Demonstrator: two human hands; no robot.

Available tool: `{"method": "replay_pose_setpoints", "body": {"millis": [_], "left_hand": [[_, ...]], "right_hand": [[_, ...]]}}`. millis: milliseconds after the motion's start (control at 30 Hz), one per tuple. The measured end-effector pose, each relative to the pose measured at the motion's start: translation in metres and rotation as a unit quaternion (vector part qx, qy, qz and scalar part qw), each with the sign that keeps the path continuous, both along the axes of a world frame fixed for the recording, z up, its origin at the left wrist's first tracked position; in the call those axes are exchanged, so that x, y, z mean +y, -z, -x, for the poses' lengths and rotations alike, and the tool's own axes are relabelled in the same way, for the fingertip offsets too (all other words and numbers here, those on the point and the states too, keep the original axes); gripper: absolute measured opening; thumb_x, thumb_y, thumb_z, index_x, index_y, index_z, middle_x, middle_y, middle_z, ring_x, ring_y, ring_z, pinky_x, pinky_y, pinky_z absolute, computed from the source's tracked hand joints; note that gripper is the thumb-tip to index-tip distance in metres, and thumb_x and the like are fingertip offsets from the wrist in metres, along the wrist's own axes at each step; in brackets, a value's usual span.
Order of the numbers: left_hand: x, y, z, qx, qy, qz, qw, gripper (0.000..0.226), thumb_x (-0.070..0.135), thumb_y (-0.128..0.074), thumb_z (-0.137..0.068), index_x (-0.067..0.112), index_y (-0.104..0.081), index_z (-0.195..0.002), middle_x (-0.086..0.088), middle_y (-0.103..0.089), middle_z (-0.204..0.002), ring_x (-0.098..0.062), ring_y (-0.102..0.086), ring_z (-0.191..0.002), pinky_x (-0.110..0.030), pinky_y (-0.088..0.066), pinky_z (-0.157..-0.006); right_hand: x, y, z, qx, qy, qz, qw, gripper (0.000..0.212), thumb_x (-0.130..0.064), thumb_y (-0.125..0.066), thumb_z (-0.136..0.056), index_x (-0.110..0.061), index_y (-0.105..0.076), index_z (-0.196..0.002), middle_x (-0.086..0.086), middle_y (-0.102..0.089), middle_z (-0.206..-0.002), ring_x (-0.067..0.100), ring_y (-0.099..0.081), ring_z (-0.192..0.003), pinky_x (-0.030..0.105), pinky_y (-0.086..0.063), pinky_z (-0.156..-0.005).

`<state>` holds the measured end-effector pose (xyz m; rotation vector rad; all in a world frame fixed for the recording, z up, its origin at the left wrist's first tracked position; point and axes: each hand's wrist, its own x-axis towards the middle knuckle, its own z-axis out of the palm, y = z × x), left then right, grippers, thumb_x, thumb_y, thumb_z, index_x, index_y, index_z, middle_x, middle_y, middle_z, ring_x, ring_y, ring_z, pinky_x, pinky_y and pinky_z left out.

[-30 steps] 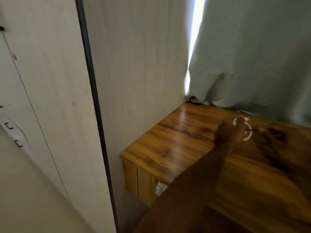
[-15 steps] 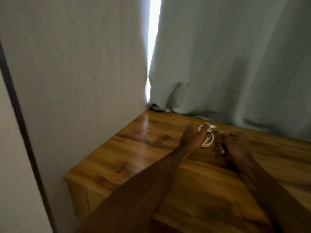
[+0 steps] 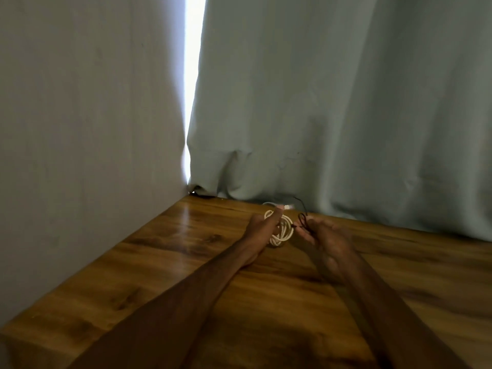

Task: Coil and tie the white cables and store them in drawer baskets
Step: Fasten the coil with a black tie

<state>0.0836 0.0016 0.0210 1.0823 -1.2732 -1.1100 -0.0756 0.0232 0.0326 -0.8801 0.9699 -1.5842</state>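
Left hand (image 3: pixel 262 227) grips coil (image 3: pixel 283 233) | right hand (image 3: pixel 328 237) pinches dark tie (image 3: pixel 303 221) | coil likely light, soft, springy; clamp across all loops while tying

Open wooden surface (image 3: pixel 186 262) runs along the near side, left of the forearms and out to the right, and a hand can pass there. A wall (image 3: pixel 87 129) closes the left edge. A curtain (image 3: pixel 332 115) hangs to the back edge with its hem on the wood, so both ways are blocked. The left hand (image 3: pixel 262 226) and right hand (image 3: pixel 327 237) sit near each other close to the curtain. The narrow gap between them is filled by the coiled white cable (image 3: pixel 283 231), held by the left, and the black tie (image 3: pixel 303 221), pinched by the right. A loose white cable end (image 3: pixel 269 203) lies just behind, at the hem.
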Motion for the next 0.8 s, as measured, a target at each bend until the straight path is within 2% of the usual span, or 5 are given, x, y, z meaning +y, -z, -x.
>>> {"method": "replay_pose_setpoints", "body": {"millis": [133,400,567,700,800], "left_hand": [[0.007,-0.003,0.001,0.003,0.054,0.02,0.998,0.049,0.054,-0.082,-0.08,0.01,-0.078,-0.103,-0.008,-0.08,-0.091,-0.022,-0.078,-0.088,-0.039,-0.065,-0.076],[0.003,0.001,-0.007,-0.03,0.044,-0.004,0.999,0.065,0.046,-0.096,-0.057,0.011,-0.077,-0.108,-0.004,-0.08,-0.095,-0.021,-0.077,-0.094,-0.044,-0.063,-0.088],[-0.001,0.002,-0.009,-0.019,-0.027,-0.021,0.999,0.058,0.038,-0.092,-0.065,0.009,-0.073,-0.112,-0.004,-0.079,-0.097,-0.018,-0.076,-0.089,-0.025,-0.058,-0.063],[-0.005,0.003,-0.015,-0.006,-0.049,-0.025,0.998,0.051,0.035,-0.092,-0.068,0.008,-0.074,-0.108,-0.005,-0.079,-0.093,-0.018,-0.076,-0.085,-0.021,-0.052,-0.054],[-0.004,0.008,-0.009,-0.052,-0.058,-0.011,0.997,0.044,0.032,-0.09,-0.07,0.01,-0.074,-0.105,-0.005,-0.079,-0.093,-0.018,-0.075,-0.086,-0.029,-0.06,-0.062]], "right_hand": [[0.012,-0.01,-0.007,0.065,0.034,0.027,0.997,0.013,0.002,-0.06,-0.098,0.008,-0.067,-0.106,0.024,-0.076,-0.096,0.03,-0.078,-0.084,0.028,-0.064,-0.069],[0.026,-0.014,-0.015,0.216,0.109,0.064,0.968,0.01,0.002,-0.061,-0.096,0.004,-0.071,-0.098,0.019,-0.075,-0.084,0.025,-0.077,-0.065,0.025,-0.06,-0.053],[0.023,-0.013,-0.007,0.328,0.183,0.093,0.922,0.01,-0.005,-0.057,-0.101,-0.008,-0.067,-0.097,0.01,-0.075,-0.08,0.02,-0.074,-0.056,0.036,-0.063,-0.055],[0.018,-0.007,0.004,0.436,0.205,0.059,0.874,0.016,-0.003,-0.067,-0.089,-0.018,-0.066,-0.086,0.007,-0.076,-0.085,0.02,-0.072,-0.072,0.04,-0.062,-0.068],[0.021,0.003,-0.006,0.488,0.181,0.03,0.854,0.049,-0.003,-0.075,-0.079,-0.014,-0.057,-0.123,0.007,-0.069,-0.112,0.021,-0.067,-0.097,0.037,-0.059,-0.078]]}}
